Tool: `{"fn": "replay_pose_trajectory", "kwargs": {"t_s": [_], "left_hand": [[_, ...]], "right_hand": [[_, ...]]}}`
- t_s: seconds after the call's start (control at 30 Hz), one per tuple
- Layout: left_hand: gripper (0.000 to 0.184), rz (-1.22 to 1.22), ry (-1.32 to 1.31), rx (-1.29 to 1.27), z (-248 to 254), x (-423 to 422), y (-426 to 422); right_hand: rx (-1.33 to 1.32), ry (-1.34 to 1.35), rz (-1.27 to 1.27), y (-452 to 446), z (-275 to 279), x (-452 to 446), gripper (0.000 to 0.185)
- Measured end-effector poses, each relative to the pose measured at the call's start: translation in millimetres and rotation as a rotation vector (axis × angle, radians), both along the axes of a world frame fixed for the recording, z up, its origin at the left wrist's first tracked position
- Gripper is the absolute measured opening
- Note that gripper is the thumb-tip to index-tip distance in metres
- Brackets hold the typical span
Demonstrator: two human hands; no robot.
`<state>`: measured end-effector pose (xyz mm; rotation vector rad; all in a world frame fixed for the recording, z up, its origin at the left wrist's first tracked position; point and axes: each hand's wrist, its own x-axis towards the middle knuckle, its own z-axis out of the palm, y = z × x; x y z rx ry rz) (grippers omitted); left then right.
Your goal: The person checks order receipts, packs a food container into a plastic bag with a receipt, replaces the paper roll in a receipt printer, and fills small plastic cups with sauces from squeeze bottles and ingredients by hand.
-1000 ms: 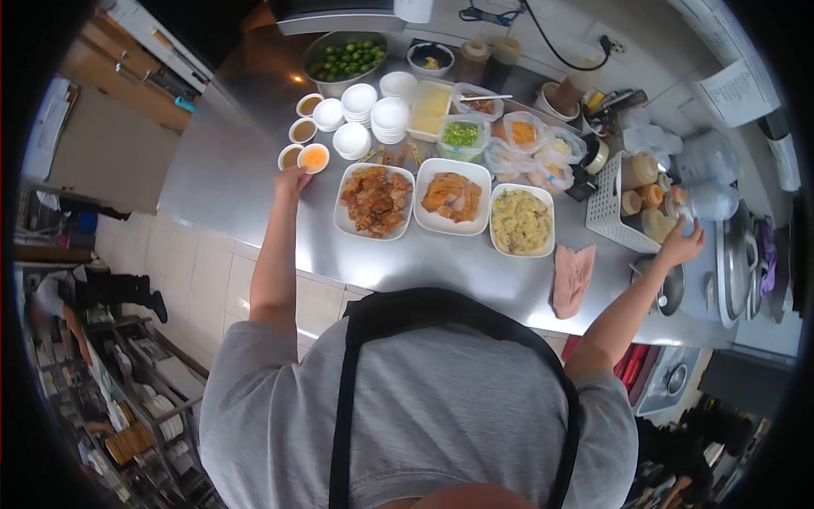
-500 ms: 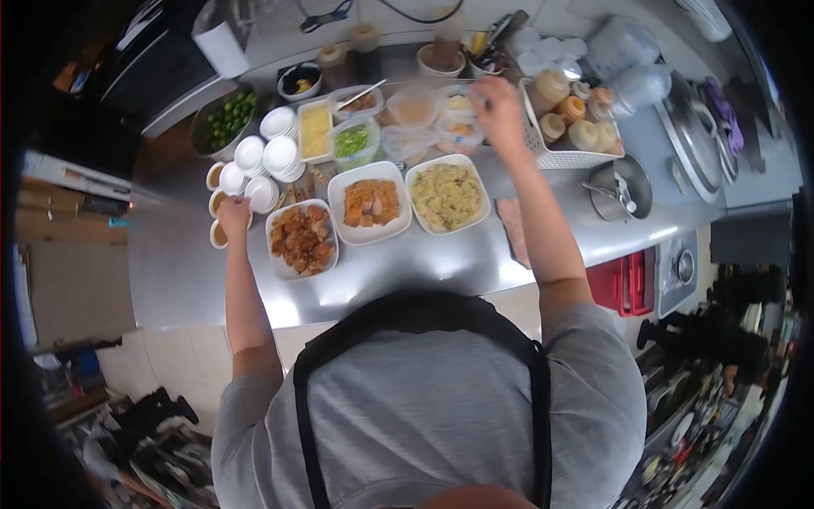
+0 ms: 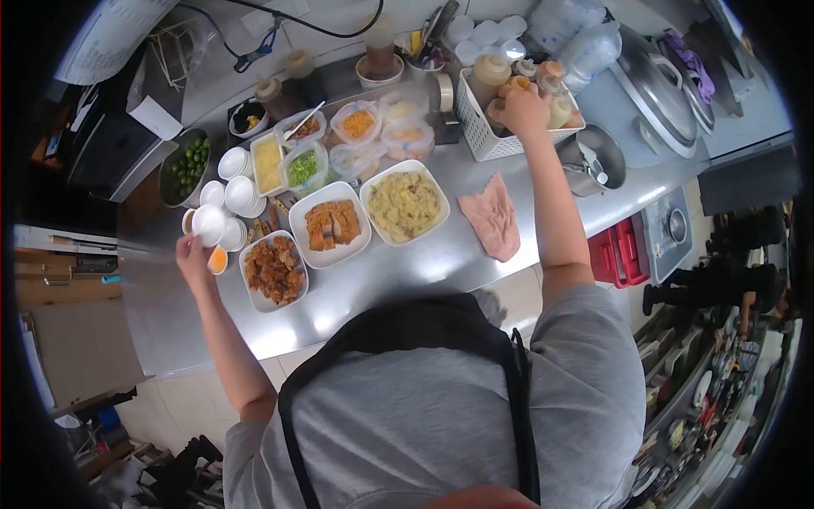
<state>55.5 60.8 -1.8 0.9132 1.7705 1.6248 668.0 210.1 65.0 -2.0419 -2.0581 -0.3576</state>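
Observation:
My left hand point(image 3: 194, 260) pinches a small white cup point(image 3: 209, 225) beside the stacks of white cups point(image 3: 242, 197). Just below it stands a cup of orange sauce point(image 3: 218, 260). My right hand point(image 3: 522, 109) is closed over a squeeze bottle in the white basket point(image 3: 483, 141); its fingertips are partly hidden among the bottles. Between my arms are three square white dishes: fried chicken pieces point(image 3: 274, 271), sliced fried meat point(image 3: 332, 225) and a pale yellow-green mash point(image 3: 404, 206).
Limes point(image 3: 192, 166) fill a metal bowl at the left. Tubs of chopped green onion point(image 3: 303, 168) and orange bits point(image 3: 358, 124) stand behind the dishes. A pink cloth point(image 3: 492, 218) lies near the front edge. A metal pot point(image 3: 604, 159) with utensils stands right of the basket.
The view has shifted right. My right hand has moved from above the tubs to the bottles in the basket. My left hand has released the orange sauce cup and taken a white cup.

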Motion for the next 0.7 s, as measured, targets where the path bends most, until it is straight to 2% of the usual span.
{"fn": "replay_pose_trajectory", "kwargs": {"t_s": [0.07,0.2,0.27,0.4,0.47,0.5,0.57,0.7], "left_hand": [[0.02,-0.091,-0.147,-0.065,2.3,39.1,17.8],[0.026,-0.366,-0.309,-0.123,26.6,142.4,45.6],[0.03,-0.567,-0.426,-0.126,35.8,179.0,59.4],[0.029,-0.694,-0.488,-0.165,64.0,242.3,83.1],[0.031,-0.808,-0.542,-0.177,68.5,264.5,97.5],[0.031,-0.804,-0.547,-0.18,70.6,275.6,101.3],[0.029,-0.885,-0.664,-0.158,77.1,295.2,108.5],[0.028,-0.926,-0.695,-0.142,82.5,316.3,117.7]], "right_hand": [[0.136,-0.098,-0.003,-2.5,-4.7,-1.4,0.018],[0.142,-0.009,0.014,-8.1,-0.5,4.1,0.03],[0.085,0.184,0.017,-15.6,17.0,13.7,0.041],[0.178,0.272,0.029,-35.5,93.4,33.9,0.052],[0.49,0.798,0.253,-35.5,119.2,45.2,0.058],[0.483,0.796,0.255,-35.7,115.2,39.0,0.058],[0.431,1.21,0.441,-33.5,98.2,18.9,0.062],[0.226,0.819,0.517,-41.9,64.8,1.0,0.063]]}}
